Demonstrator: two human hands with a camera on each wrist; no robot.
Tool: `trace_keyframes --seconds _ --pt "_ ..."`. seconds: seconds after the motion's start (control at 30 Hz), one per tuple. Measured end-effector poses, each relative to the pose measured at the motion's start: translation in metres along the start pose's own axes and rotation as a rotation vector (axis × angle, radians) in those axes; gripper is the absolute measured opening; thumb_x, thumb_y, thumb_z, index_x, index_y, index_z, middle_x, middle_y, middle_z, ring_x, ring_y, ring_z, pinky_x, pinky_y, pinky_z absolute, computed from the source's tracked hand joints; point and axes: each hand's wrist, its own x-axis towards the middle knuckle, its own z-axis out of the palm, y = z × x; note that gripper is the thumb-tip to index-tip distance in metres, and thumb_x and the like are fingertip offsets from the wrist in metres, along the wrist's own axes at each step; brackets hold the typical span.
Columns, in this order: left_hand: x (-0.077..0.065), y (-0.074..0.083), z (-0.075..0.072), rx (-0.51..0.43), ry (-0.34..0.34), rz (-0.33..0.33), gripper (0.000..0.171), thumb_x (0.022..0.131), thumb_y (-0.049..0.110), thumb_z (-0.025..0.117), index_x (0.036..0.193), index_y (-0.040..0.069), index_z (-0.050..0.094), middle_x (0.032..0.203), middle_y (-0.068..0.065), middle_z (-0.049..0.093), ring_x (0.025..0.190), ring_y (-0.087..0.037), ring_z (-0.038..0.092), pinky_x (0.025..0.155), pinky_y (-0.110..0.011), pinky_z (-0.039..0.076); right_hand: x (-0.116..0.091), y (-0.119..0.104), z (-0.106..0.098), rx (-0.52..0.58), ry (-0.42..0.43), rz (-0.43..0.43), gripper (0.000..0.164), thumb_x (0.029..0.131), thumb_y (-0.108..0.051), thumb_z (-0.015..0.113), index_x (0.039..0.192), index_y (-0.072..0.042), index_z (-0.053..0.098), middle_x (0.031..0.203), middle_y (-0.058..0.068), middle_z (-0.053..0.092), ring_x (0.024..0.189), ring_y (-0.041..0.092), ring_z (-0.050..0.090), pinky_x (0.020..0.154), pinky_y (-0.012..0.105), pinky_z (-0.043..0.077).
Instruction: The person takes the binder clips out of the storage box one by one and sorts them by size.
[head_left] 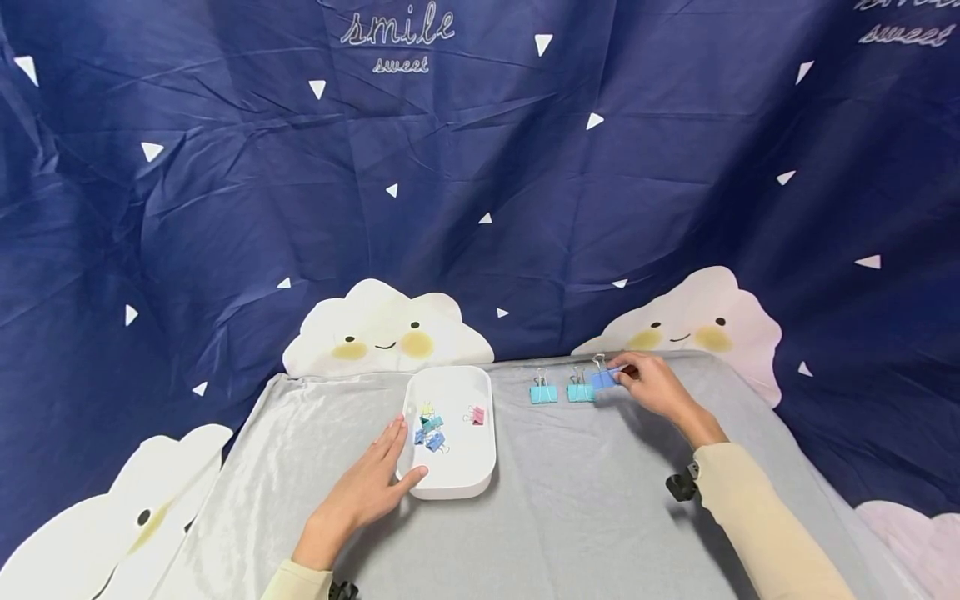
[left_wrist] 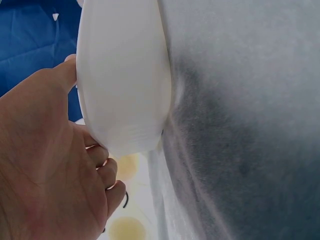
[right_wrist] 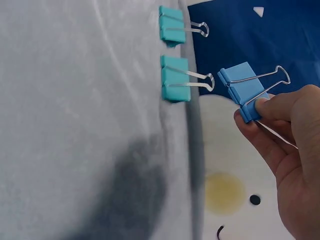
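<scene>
My right hand (head_left: 651, 385) pinches a blue binder clip (right_wrist: 245, 82) by one side, between thumb and fingertips. Its wire handles stick up, and it hovers close over the table's back edge. To its left, two teal binder clips (head_left: 543, 394) stand side by side with handles upward. My left hand (head_left: 367, 483) rests along the left side of a white tray (head_left: 480, 483), fingers extended and thumb at the near left corner. Inside that tray lie several small clips: blue ones (head_left: 436, 442), green ones, a yellow one (head_left: 427, 409) in a cluster, and a pink one (head_left: 477, 415) apart at the right.
Grey cloth (head_left: 570, 517) covers the table. Behind its far edge hangs a dark blue curtain (head_left: 465, 167) with white triangles and smiling clouds. A dark wrist device (head_left: 682, 483) sits at the right cuff.
</scene>
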Motion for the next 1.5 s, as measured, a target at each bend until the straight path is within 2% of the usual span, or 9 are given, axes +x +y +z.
trace_keyframes --seconds 0.23,0.4,0.67,0.93,1.23,1.5 --pt "0.000 -0.001 -0.001 0.004 -0.030 -0.015 0.093 0.106 0.067 0.046 0.169 0.003 0.020 0.179 -0.010 0.011 0.166 -0.029 0.016 0.135 -0.050 0.023 -0.006 0.018 0.004 0.024 0.012 0.071 0.017 0.097 0.003 0.068 0.112 0.004 0.076 0.104 0.023 0.078 0.093 0.036 0.075 0.080 0.044 0.060" --pt "0.001 -0.001 0.000 -0.001 -0.026 -0.010 0.093 0.106 0.067 0.046 0.169 0.004 0.020 0.179 -0.011 0.013 0.167 -0.028 0.016 0.135 -0.051 0.023 -0.009 0.029 0.007 0.026 0.018 0.107 0.018 0.096 0.004 0.068 0.113 0.006 0.074 0.102 0.025 0.078 0.093 0.037 0.074 0.079 0.045 0.059" --pt "0.000 0.000 -0.002 -0.002 -0.010 0.001 0.092 0.107 0.065 0.047 0.168 0.002 0.023 0.179 -0.014 0.016 0.166 -0.033 0.021 0.134 -0.053 0.025 -0.011 0.045 0.019 0.041 -0.017 0.160 0.020 0.099 0.005 0.063 0.116 0.008 0.073 0.110 0.028 0.076 0.098 0.041 0.073 0.080 0.047 0.059" --pt "0.000 -0.001 -0.002 0.000 -0.015 -0.004 0.093 0.106 0.067 0.047 0.169 0.003 0.022 0.179 -0.013 0.014 0.166 -0.032 0.020 0.134 -0.052 0.025 -0.012 0.050 0.027 0.027 -0.030 0.167 0.017 0.099 0.005 0.063 0.113 0.007 0.072 0.108 0.027 0.076 0.097 0.039 0.072 0.080 0.048 0.059" --pt "0.001 -0.001 -0.003 -0.005 -0.030 -0.009 0.093 0.106 0.066 0.047 0.169 0.003 0.020 0.179 -0.013 0.013 0.166 -0.032 0.019 0.135 -0.052 0.024 -0.012 0.055 0.035 -0.023 -0.030 0.192 0.019 0.101 0.004 0.061 0.117 0.007 0.070 0.114 0.030 0.074 0.105 0.046 0.070 0.092 0.062 0.057" --pt "0.001 -0.002 -0.003 0.000 -0.028 -0.004 0.094 0.106 0.068 0.045 0.169 0.003 0.020 0.179 -0.012 0.012 0.166 -0.030 0.018 0.135 -0.051 0.023 -0.011 0.059 0.039 -0.004 -0.027 0.216 0.023 0.103 0.003 0.061 0.123 0.009 0.068 0.115 0.030 0.073 0.108 0.046 0.069 0.094 0.061 0.057"
